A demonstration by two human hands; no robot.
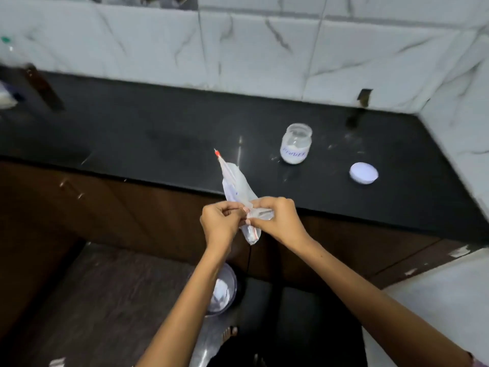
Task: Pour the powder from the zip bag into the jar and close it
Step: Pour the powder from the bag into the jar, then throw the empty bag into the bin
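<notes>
A clear zip bag (235, 185) with a red seal strip is held in front of the counter edge, one end sticking up over the black counter (158, 133). My left hand (221, 221) and my right hand (277, 218) both pinch the bag near its middle, fingers closed on the plastic. A small glass jar (296, 144) with a handwritten label stands open on the counter, white powder inside it. Its white round lid (363, 173) lies flat to the right of the jar, apart from it.
White marbled tiles form the back wall and the right corner. Brown cabinet doors (105, 207) run under the counter. A bin (222, 292) with white stuff in it stands on the floor below my left arm. Blurred items (16, 83) sit at the counter's far left.
</notes>
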